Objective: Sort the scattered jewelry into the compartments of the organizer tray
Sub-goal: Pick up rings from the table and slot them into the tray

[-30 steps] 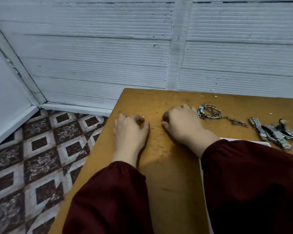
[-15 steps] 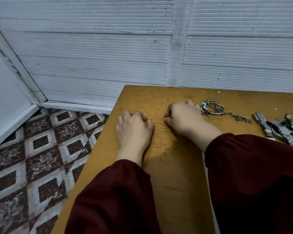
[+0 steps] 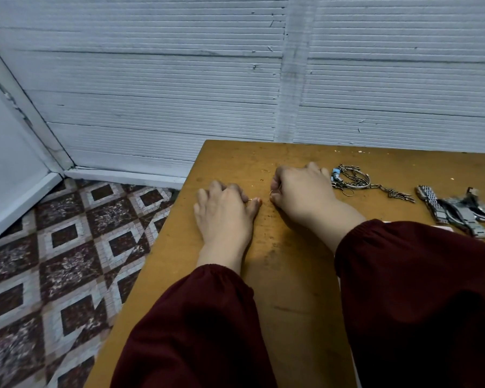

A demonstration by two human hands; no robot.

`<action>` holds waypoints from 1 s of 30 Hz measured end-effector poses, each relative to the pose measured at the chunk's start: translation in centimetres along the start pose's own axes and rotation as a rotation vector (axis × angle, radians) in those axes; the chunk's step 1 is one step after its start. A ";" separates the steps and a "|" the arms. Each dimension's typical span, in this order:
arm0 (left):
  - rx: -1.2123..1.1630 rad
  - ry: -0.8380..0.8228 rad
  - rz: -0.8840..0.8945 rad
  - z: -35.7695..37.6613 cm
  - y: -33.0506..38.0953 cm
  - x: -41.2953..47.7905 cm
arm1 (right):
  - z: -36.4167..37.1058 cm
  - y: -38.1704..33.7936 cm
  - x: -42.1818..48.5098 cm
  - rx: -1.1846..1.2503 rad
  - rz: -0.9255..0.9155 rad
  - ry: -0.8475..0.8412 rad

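Note:
My left hand point(image 3: 224, 217) rests knuckles-up on the wooden table point(image 3: 297, 275), thumb and forefinger pinched on a small gold ring point(image 3: 249, 200). Just to its right, my right hand point(image 3: 303, 197) is curled, with a thin ring point(image 3: 271, 193) held at its fingertips. A tangle of silver bracelets and chains point(image 3: 350, 179) lies right of that hand, with a loose ring point(image 3: 347, 192) and a tasselled chain point(image 3: 398, 195). Metal watch bands point(image 3: 454, 212) lie further right. Only a white sliver of the tray point(image 3: 443, 227) shows behind my right sleeve.
The table's left edge point(image 3: 163, 247) drops to a patterned tile floor point(image 3: 53, 261). A ribbed white wall point(image 3: 179, 93) stands right behind the table's far edge. My dark red sleeves cover the near part of the table.
Both hands stayed close together on the table and shifted slightly away from me. A thin ring now shows at my right fingertips. The jewelry pile has not moved.

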State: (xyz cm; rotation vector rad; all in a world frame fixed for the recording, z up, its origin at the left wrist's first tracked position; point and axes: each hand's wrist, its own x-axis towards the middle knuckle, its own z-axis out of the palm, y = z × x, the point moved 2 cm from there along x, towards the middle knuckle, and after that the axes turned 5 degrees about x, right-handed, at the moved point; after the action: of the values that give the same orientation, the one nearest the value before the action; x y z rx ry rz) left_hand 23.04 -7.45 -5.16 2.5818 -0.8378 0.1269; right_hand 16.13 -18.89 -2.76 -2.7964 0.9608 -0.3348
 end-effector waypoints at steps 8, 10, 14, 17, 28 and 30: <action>0.048 -0.070 -0.044 0.1 0.7 -0.1 | 0.1 0.0 -0.2 0.004 -0.008 0.024; 0.013 -0.110 -0.088 0.1 0.8 0.0 | 0.1 0.0 -0.3 0.013 -0.011 0.035; -0.032 -0.156 -0.121 0.2 0.8 0.1 | 0.2 0.1 -0.4 0.038 -0.008 0.032; -0.059 -0.144 -0.106 0.1 0.9 0.1 | 0.2 0.1 -0.4 0.040 -0.010 0.029; -0.412 -0.026 0.070 0.3 1.1 0.0 | -0.4 0.0 -0.5 0.271 -0.076 -0.053; -0.526 -0.061 0.081 0.3 1.3 -0.2 | -0.9 0.3 -0.8 0.302 -0.073 -0.047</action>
State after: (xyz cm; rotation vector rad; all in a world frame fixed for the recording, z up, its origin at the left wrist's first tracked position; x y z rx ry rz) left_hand 22.10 -8.45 -5.01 2.0681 -0.8617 -0.1340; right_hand 15.11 -18.69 -2.11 -2.5554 0.7303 -0.3866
